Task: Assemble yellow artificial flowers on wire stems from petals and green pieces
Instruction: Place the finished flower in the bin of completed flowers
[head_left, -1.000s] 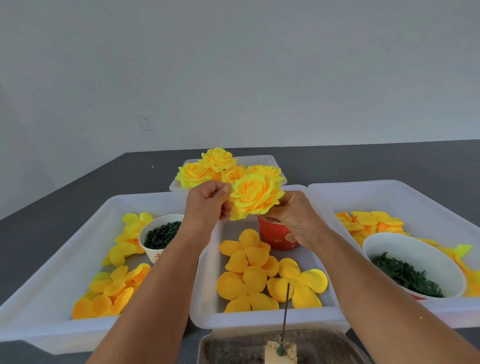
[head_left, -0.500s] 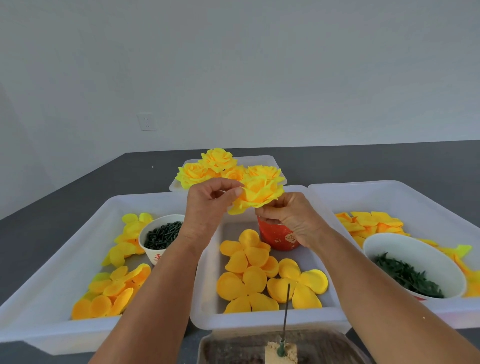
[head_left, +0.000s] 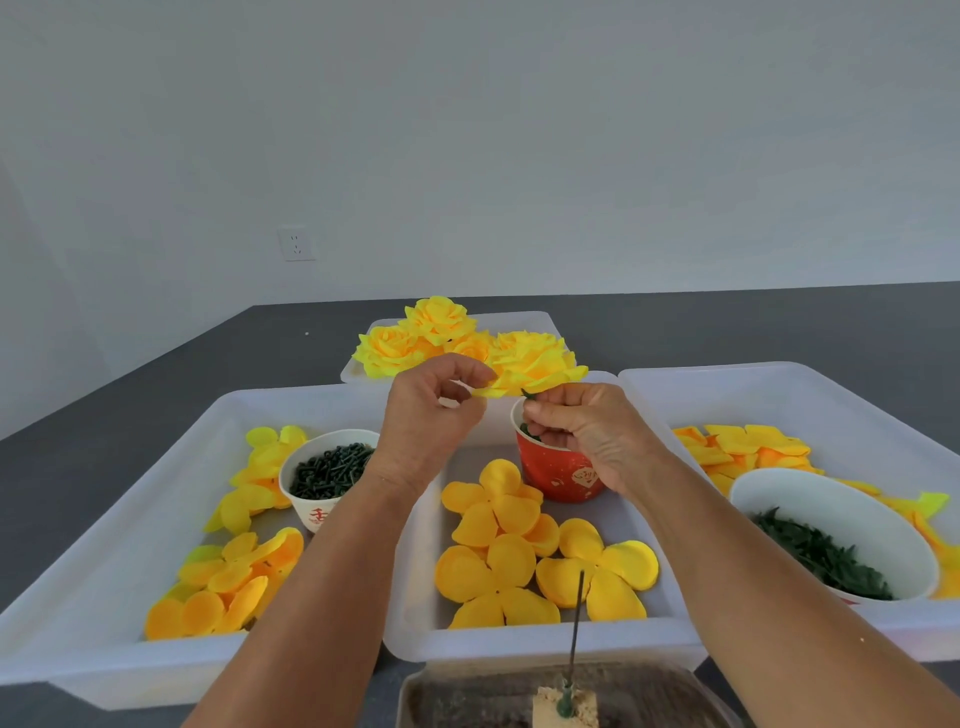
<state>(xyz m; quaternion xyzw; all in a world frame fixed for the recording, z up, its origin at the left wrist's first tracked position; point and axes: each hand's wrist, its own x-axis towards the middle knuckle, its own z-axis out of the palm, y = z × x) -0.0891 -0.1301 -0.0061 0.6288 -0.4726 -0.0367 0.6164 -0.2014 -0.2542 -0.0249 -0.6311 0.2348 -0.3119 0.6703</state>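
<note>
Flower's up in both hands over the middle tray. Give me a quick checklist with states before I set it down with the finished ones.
1. Flower held: ok. The left hand pinches an outer petal; the right hand holds the underside.
2. Green piece at the base: cannot tell if seated; only a tip shows above the right fingers.
3. Petals layered: ok from above.
4. Back tray with finished flowers: ok, reachable behind the red cup.
5. Room in that tray: cannot tell, the held flower hides part of it.
6. Bare wire upright in its block, ready for the next flower: ok.
</note>
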